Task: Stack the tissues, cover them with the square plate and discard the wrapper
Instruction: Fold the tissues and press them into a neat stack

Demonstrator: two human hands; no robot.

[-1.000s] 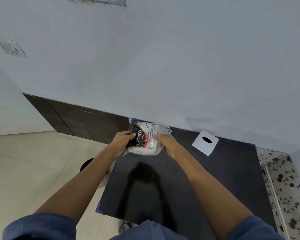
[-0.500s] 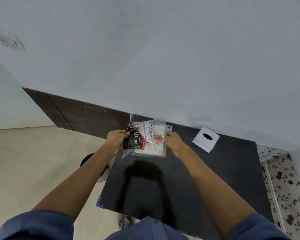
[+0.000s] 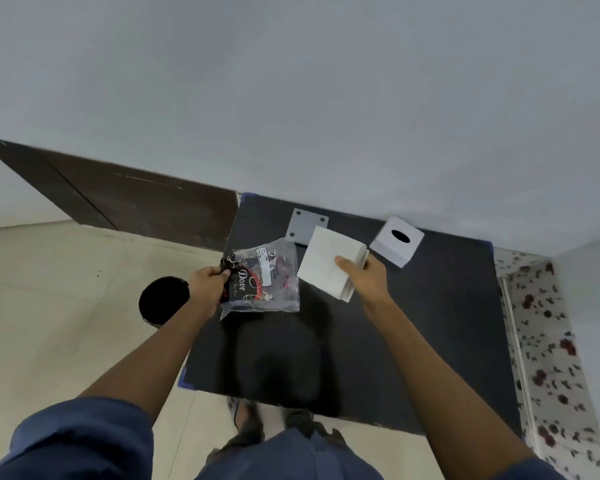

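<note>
home room | tiled floor (image 3: 49,306) | floral wallpaper (image 3: 548,341) | black table (image 3: 430,323)

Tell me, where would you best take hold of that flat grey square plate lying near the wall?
Judging by its pose, grip the flat grey square plate at its bare left edge, coming from the left: it lies flat, and the white tissue stack in the right hand hides its right corner.

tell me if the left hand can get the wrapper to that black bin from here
Probably yes. The left hand already grips the wrapper, and the black bin sits on the floor just beside it, with nothing between them.
</note>
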